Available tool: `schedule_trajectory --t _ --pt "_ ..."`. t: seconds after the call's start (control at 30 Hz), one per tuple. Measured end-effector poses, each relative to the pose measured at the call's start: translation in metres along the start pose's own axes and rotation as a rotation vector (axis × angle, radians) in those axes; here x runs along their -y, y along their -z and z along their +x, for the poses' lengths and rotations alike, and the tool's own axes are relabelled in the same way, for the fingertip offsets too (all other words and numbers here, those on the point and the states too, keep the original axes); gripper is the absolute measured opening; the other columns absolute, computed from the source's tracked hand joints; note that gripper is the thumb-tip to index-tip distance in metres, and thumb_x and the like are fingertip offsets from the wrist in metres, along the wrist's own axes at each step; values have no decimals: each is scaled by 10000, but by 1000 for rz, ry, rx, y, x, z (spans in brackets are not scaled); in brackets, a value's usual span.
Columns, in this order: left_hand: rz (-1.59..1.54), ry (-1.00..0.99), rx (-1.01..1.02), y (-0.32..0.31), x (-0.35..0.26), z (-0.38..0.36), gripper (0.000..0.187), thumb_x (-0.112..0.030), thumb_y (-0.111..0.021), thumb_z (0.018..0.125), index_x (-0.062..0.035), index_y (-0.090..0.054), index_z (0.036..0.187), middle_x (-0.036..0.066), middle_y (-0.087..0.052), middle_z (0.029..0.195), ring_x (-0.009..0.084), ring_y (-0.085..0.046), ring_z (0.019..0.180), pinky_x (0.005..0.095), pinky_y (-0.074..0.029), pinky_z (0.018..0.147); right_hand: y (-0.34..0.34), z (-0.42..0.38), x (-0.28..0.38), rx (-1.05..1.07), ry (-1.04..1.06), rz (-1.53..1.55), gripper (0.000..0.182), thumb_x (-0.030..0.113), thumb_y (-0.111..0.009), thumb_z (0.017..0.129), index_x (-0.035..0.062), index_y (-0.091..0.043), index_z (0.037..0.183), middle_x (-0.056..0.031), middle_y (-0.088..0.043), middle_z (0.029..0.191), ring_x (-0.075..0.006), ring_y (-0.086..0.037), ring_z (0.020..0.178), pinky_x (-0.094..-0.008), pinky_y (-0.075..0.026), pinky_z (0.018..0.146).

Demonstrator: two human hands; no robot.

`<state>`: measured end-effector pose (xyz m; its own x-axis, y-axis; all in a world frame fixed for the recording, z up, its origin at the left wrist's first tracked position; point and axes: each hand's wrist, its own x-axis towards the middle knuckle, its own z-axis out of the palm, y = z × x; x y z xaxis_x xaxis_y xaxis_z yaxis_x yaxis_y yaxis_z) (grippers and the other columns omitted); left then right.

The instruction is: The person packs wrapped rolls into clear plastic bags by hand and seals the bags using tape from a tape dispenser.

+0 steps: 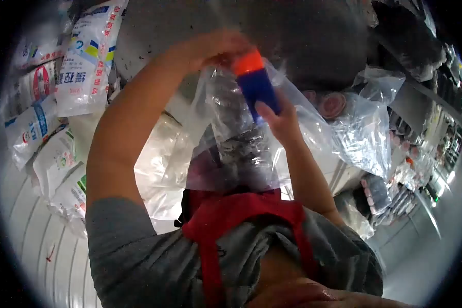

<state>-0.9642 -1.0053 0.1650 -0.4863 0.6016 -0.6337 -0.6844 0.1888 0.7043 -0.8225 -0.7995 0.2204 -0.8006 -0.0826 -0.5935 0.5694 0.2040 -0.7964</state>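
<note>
A dark grey surface (154, 25) is flanked by printed plastic sacks (90, 61) on one side and by a clear plastic bundle (362, 133) on the other, with a pinkish roll (332, 105) lodged close by. In the middle, an orange-and-blue block (260, 92) is held up above a clear plastic bag (231, 159), which is spread over the front of a red apron (241, 213). The blue end is gripped by the right hand (282, 122), its thumb laid across the block and its other fingers largely hidden behind. The left hand (228, 45) is raised beside the orange end and blurred; whether its fingers are narrowed on the block, on the film or on nothing cannot be told. By its straight edges, the block is judged stiff, light enough to be managed single-handed, and perhaps smooth; it is best taken by the long sides of the blue part, thumb opposed to fingers. The bag, creased and glossy, is judged very light, limp and slippery, easily stretched or torn by a hard tug; it is best pinched at a free edge, where slack film can be gathered.
</note>
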Motion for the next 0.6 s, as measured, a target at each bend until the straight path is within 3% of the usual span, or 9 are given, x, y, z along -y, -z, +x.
schedule_trajectory --t 0.17,0.3,0.4,0.47,0.5,0.57,0.6 --pt "-112 175 169 9 -2 -10 387 -345 -570 916 -117 -585 1228 23 -657 1068 124 -647 898 261 -542 753 -4 0 -1 -13 -6 41 425 245 -730 806 -11 -576 1108 -59 -634 931 -128 -579 825 -274 -471 759" --pt "-133 188 181 1 9 -11 316 -291 -544 926 -100 -611 1168 16 -661 1030 121 -643 863 266 -535 714 2 -1 -15 18 -8 52 421 248 -723 814 -15 -581 1110 -63 -636 931 -131 -579 817 -275 -470 765" --pt "-41 130 65 5 21 6 259 -271 -533 927 -87 -634 1080 35 -663 988 134 -637 825 296 -534 703 0 -2 -1 39 -21 118 421 250 -717 828 -18 -579 1121 -65 -636 938 -130 -577 814 -268 -467 772" --pt "400 -72 -56 21 28 39 217 -260 -540 915 -95 -640 1014 51 -659 944 152 -627 806 307 -521 682 -5 -4 19 -77 -232 166 424 296 -688 859 -22 -585 1121 -67 -642 937 -127 -574 829 -261 -462 770" --pt "401 -83 -56 32 40 57 217 -260 -540 915 -95 -640 1014 51 -659 944 152 -627 806 307 -521 682 -9 -11 12 -86 -247 140 456 366 -651 880 -26 -597 1106 -73 -649 926 -125 -573 835 -261 -460 761" --pt "492 -304 -499 49 57 95 227 -266 -559 900 -111 -647 1039 48 -670 956 176 -628 876 334 -500 770 -18 -34 11 -135 -277 195 476 398 -625 891 -33 -607 1091 -84 -658 919 -134 -577 843 -277 -461 763" --pt "484 -328 -479 39 54 100 227 -266 -559 900 -111 -647 1039 48 -670 956 176 -628 876 334 -500 770 -14 -44 4 -113 -320 86 474 390 -627 892 -39 -603 1093 -89 -659 923 -137 -580 847 -282 -463 771"
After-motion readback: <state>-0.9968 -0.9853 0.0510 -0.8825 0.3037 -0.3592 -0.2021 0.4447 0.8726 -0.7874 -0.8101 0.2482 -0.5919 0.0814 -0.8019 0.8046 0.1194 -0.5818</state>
